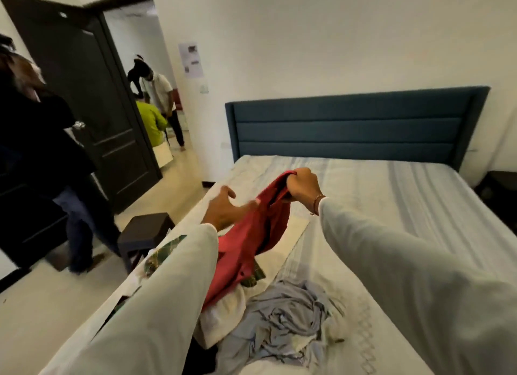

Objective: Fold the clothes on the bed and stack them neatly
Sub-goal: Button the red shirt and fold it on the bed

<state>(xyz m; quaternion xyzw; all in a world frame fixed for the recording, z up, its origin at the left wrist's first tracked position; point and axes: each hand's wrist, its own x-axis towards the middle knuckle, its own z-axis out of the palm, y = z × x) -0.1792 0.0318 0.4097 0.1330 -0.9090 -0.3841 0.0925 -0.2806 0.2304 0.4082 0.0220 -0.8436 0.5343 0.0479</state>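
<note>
A red garment [260, 234] hangs above the bed [405, 206], its top edge gripped in my right hand [303, 184]. My left hand [223, 209] is beside the cloth at its left, fingers spread and blurred, touching the fabric. Below lies a heap of clothes: a crumpled grey-blue garment [285, 321], a white piece [221, 316] and a green-patterned piece [159, 257] partly hidden by my left sleeve. The red garment's lower end reaches into this heap.
A blue headboard [355, 125] stands at the bed's far end. A dark stool [145, 232] sits by the bed's left side. A person [42, 156] stands at the left near the open dark door [92, 95]; others are beyond the doorway.
</note>
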